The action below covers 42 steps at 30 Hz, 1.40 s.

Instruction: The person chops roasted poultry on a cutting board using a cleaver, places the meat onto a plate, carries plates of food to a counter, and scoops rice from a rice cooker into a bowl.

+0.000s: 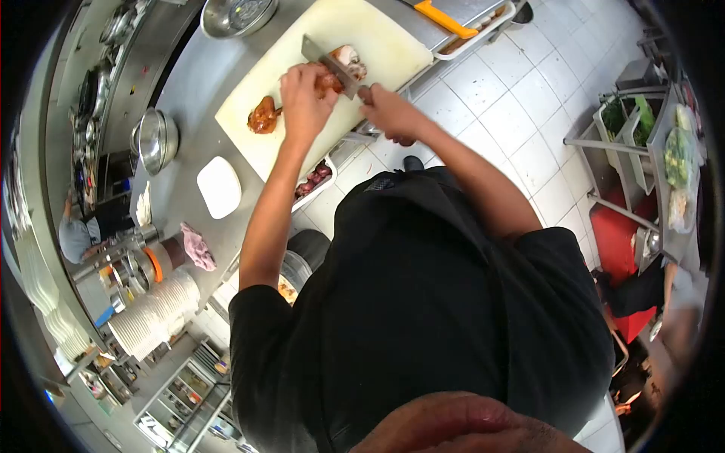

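Note:
A large cutting board (385, 57) lies on the steel counter. My right hand (391, 115) is wrapped round the dark handle of a cleaver (338, 69), whose blade lies across a piece of browned cooked meat. On the left side of the blade, my left hand (302, 98) presses on the reddish-brown part of the meat (326, 80), its fingers bent round it. Beyond the blade is a cut part with pale flesh (349, 57). A separate glazed brown piece (263, 116) rests on the board, left of my left hand.
A white dish (219, 187), metal bowls (155, 142), a pink cloth (198, 247) and stacked plates (155, 313) stand along the counter. An orange-handled knife (445, 19) lies past the board. Other people are partly visible at far left and right. A vegetable rack (619, 147) stands right.

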Motion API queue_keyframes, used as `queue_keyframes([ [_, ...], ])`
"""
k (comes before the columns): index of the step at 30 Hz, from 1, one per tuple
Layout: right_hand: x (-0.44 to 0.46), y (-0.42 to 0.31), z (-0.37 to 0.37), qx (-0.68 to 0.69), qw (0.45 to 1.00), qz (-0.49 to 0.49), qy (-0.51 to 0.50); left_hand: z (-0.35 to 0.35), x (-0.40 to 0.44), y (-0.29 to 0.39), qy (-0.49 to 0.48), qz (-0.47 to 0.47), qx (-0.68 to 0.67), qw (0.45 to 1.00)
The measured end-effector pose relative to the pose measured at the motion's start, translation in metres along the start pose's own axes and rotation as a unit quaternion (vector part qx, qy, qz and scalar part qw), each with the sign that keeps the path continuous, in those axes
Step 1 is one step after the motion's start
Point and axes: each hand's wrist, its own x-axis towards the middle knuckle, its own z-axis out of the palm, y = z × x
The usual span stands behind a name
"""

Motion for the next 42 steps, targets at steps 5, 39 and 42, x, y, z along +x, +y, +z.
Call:
queue_keyframes([
  [5, -0.015, -0.025, -0.009, -0.053, 0.998, 0.035, -0.023, 0.031, -0.030, -0.007, 0.021, -0.016, 0.019, 0.999],
  [39, 0.011, -0.015, -0.002, -0.276, 0.951, -0.068, 0.122, 0.047, -0.045, 0.015, 0.086, -0.263, -0.149, 0.949],
  [42, 0.006, -0.019, 0.000, -0.272, 0.954, -0.049, 0.113, 0.059, -0.039, 0.012, 0.106, -0.225, -0.148, 0.957],
])
